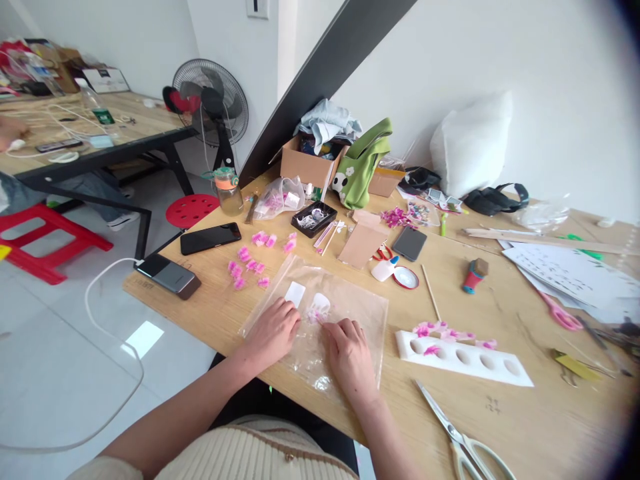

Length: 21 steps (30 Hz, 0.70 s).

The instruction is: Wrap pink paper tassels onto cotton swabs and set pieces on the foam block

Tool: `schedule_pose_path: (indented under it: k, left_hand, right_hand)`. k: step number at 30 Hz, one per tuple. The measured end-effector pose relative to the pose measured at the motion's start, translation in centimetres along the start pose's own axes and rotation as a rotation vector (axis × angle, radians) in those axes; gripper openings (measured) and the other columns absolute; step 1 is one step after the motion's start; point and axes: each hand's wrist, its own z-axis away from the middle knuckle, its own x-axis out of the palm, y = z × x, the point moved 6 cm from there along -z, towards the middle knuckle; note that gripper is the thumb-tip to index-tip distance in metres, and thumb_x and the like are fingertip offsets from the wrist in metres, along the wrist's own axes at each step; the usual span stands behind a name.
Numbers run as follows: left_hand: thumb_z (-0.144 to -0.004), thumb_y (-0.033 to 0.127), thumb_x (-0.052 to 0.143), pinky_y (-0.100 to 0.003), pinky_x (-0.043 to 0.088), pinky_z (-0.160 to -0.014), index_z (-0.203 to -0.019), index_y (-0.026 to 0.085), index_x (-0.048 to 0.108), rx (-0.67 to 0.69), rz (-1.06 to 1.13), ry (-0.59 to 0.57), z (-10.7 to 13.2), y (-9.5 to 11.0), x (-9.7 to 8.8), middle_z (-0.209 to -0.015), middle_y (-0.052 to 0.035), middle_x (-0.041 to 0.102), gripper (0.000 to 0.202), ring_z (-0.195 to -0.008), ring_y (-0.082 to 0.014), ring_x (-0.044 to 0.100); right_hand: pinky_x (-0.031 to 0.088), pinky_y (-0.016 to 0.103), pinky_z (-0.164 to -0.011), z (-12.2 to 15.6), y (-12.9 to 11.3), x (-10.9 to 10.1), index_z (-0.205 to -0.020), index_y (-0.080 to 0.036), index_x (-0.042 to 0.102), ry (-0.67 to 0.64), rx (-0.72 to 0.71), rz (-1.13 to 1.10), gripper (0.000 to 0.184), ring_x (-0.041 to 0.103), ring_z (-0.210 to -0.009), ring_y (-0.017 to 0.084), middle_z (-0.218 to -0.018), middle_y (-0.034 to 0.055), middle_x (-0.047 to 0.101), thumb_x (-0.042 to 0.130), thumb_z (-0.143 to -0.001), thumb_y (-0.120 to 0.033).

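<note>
A clear plastic bag [355,303] lies flat on the table in front of me. My left hand [273,330] rests on its left part, fingers curled together, beside a small white rectangle [295,293]; whatever is under the fingertips is hidden. My right hand [349,353] is closed in a pinch at the lower edge of a small pink-and-white petal piece [319,309] on the bag. Several pink flower pieces [244,254] are scattered beyond the bag to the left.
Scissors [453,433] lie at the front right. A white holder with holes [470,360] has a pink flower stem [445,330] along it. Farther back are a black tray [314,219], a glue bottle [385,269] and a phone [210,238]. A power bank [167,275] sits by the left edge.
</note>
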Motion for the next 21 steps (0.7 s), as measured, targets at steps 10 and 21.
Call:
schedule_pose_path:
  k: [10,21]
  left_hand:
    - [-0.091,0.009,0.049,-0.036,0.05,-0.078,-0.082,0.018,0.058,-0.047,-0.034,-0.012,-0.08,0.02,0.21,-0.087,-0.0052,0.057,0.016,-0.089,-0.0211,0.053]
    - [-0.089,0.002,0.042,-0.037,0.047,-0.072,-0.08,0.019,0.053,-0.055,-0.08,-0.022,-0.29,0.33,0.89,-0.085,-0.0058,0.055,0.022,-0.083,-0.0219,0.052]
  right_hand:
    - [0.039,0.033,-0.074,0.02,-0.07,-0.16,-0.106,-0.021,0.066,0.011,-0.015,0.009,0.034,0.047,-0.08,0.021,-0.083,0.006,0.055,0.041,-0.091,-0.004]
    - [0.04,0.033,-0.073,0.01,0.02,-0.09,-0.104,-0.02,0.067,0.013,-0.008,0.011,0.032,0.047,-0.08,0.021,-0.083,0.0062,0.055,0.04,-0.093,-0.007]
